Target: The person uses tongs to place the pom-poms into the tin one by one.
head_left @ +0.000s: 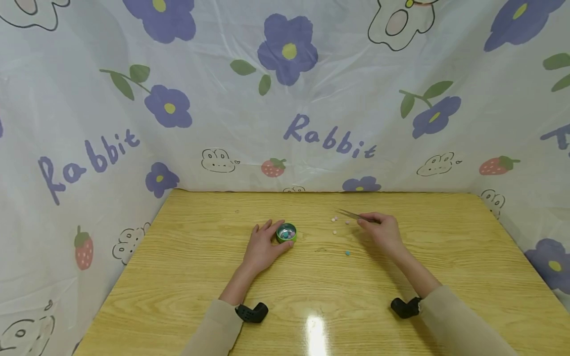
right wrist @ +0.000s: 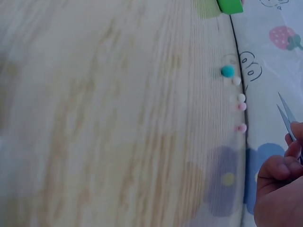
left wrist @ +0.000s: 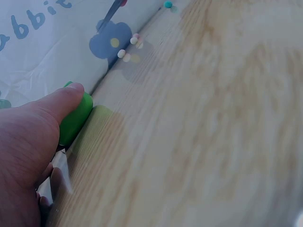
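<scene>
My left hand (head_left: 262,249) holds a small round green tin (head_left: 287,232) between thumb and fingers on the table; in the left wrist view the thumb lies along the green wall (left wrist: 78,118). A teal bead and paler bits show inside the tin. My right hand (head_left: 385,232) pinches metal tweezers (head_left: 354,214), tips pointing left above the table, a little apart in the right wrist view with nothing between them. Near them lie several small pale pink and white beads (head_left: 335,232) and one teal bead (head_left: 348,253).
The wooden table (head_left: 285,291) reaches back to a white curtain (head_left: 249,118) printed with flowers, rabbits and strawberries. Black wrist cameras (head_left: 252,313) sit at both cuffs. A faint curved mark (head_left: 320,250) shows on the wood between the hands.
</scene>
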`<state>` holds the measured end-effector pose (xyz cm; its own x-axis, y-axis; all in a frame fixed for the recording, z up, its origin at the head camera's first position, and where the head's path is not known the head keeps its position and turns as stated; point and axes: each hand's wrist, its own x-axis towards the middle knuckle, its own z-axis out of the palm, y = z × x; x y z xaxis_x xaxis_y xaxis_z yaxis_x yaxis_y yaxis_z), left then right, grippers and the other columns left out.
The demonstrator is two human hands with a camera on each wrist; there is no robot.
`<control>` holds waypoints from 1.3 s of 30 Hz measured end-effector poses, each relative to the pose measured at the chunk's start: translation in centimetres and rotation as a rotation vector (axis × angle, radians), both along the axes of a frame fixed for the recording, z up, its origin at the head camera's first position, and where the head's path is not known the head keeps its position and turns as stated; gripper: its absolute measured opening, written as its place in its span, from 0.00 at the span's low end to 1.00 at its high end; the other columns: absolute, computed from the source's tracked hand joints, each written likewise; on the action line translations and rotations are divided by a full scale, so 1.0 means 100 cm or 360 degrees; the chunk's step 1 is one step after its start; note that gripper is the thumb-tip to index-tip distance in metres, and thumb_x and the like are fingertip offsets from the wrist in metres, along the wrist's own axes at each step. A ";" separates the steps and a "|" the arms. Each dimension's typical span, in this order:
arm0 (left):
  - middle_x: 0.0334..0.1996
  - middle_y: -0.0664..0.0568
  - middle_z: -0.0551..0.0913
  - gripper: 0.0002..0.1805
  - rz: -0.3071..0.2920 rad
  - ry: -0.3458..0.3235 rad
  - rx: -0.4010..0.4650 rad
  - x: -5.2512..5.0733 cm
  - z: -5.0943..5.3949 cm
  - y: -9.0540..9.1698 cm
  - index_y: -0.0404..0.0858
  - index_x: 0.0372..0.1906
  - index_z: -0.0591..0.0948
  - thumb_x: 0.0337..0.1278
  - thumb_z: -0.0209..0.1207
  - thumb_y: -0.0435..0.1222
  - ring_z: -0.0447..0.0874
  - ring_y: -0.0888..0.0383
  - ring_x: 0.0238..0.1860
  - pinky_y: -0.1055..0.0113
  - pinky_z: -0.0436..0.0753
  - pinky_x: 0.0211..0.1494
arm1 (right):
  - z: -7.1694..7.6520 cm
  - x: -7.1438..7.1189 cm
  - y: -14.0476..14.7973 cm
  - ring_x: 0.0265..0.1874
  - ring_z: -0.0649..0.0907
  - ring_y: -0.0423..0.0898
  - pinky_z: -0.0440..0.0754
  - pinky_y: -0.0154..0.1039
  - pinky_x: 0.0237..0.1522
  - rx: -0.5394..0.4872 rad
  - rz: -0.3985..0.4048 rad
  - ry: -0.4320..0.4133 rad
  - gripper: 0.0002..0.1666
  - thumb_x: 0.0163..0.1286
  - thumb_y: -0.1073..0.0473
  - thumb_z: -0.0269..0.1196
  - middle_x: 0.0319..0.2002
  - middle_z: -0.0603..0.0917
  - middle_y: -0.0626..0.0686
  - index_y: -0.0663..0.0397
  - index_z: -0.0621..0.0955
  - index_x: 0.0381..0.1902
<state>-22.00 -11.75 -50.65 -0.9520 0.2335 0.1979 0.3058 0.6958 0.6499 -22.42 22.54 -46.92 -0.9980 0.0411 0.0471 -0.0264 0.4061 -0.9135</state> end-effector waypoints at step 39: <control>0.69 0.37 0.74 0.38 -0.0015 -0.0012 -0.0007 0.000 0.000 -0.001 0.42 0.73 0.74 0.62 0.70 0.51 0.62 0.40 0.76 0.41 0.47 0.80 | -0.018 0.009 0.026 0.25 0.75 0.44 0.74 0.35 0.25 0.0140 -0.0008 -0.0060 0.19 0.74 0.58 0.67 0.44 0.85 0.63 0.71 0.85 0.53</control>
<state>-21.98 -11.87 -50.69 -0.9513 0.2435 0.1893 0.3073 0.6959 0.6491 -21.53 25.16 -48.67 -0.9990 0.0436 0.0131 0.0097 0.4848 -0.8746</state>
